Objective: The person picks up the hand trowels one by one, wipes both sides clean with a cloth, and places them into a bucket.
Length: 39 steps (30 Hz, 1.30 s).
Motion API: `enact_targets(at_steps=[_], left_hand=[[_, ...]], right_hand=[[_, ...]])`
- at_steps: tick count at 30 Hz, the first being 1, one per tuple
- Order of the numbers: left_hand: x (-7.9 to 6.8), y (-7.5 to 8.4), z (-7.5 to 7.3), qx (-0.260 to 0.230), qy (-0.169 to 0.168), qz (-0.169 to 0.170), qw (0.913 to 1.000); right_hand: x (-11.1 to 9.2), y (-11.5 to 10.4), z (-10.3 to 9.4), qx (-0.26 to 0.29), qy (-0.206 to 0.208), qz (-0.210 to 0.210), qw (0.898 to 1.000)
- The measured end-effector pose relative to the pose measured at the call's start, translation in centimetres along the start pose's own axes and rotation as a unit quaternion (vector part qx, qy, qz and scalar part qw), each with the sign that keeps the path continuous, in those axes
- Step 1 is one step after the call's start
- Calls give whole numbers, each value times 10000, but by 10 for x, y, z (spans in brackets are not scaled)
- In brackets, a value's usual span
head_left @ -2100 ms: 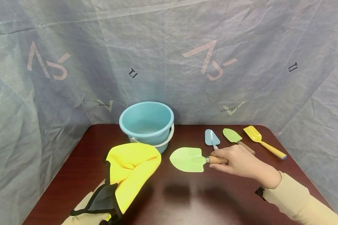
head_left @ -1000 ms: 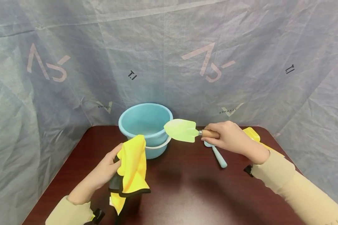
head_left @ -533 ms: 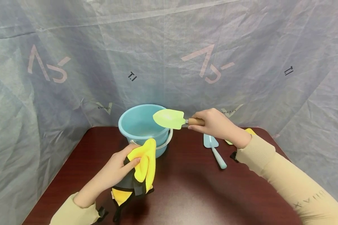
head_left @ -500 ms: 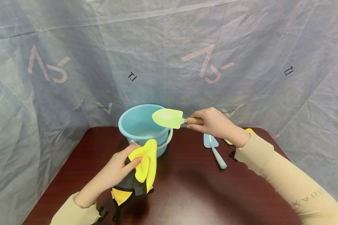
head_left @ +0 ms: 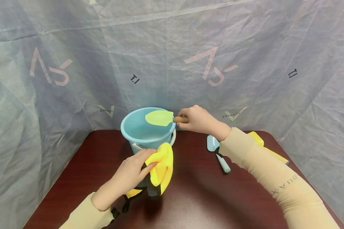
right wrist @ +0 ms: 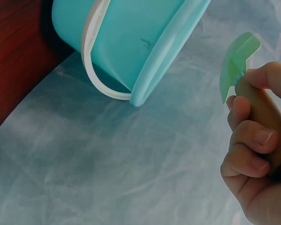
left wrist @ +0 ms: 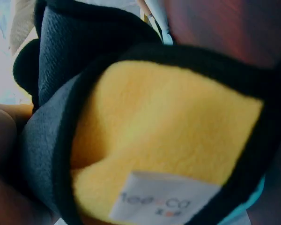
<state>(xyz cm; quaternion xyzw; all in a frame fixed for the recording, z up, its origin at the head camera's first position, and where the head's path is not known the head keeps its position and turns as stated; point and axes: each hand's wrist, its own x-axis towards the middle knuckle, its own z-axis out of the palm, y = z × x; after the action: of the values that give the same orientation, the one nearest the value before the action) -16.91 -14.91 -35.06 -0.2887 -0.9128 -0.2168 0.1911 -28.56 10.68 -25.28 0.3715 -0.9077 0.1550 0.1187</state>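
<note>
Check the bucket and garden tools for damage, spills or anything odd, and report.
One oddity: in the right wrist view, a small dark mark interrupts the plain outer wall of the blue bucket; I can't tell whether it is dirt or print. The bucket stands upright, and no spill or damage shows.

Just right of the right hand [head_left: 196, 119] and nearer to us, we see a light blue trowel [head_left: 212, 143]; farther right, a partly hidden yellow scoop [head_left: 257, 138]. Both lie on the dark reddish table [head_left: 195, 200]. Beyond the hand, we have a creased grey fabric backdrop [head_left: 163, 57] with pinkish and black lettering.
</note>
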Motion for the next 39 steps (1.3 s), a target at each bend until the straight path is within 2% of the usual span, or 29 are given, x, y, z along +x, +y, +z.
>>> enact_targets(at_steps=[5, 10, 18, 25, 29, 33, 39], left_hand=[[1, 4, 8, 417, 201, 488, 9977], [3, 9, 17, 610, 272, 840, 9942], [5, 13, 31, 864, 321, 1361, 9864], [2, 13, 35, 875, 317, 1481, 9846], [0, 13, 36, 815, 408, 1470, 9849], [0, 13, 37, 773, 507, 1502, 9843], [3, 14, 37, 729, 634, 1585, 9826]], right_hand=[[14, -4, 10, 171, -129, -136, 9997], [29, -7, 22, 374, -245, -120, 9989], [53, -11, 44, 283, -915, 8, 9954], [69, -15, 69, 72, -1462, -13, 9892], [77, -15, 80, -176, -1534, -65, 9880], [83, -17, 84, -452, -1576, -64, 9864], [91, -18, 90, -599, -2075, 136, 9763]])
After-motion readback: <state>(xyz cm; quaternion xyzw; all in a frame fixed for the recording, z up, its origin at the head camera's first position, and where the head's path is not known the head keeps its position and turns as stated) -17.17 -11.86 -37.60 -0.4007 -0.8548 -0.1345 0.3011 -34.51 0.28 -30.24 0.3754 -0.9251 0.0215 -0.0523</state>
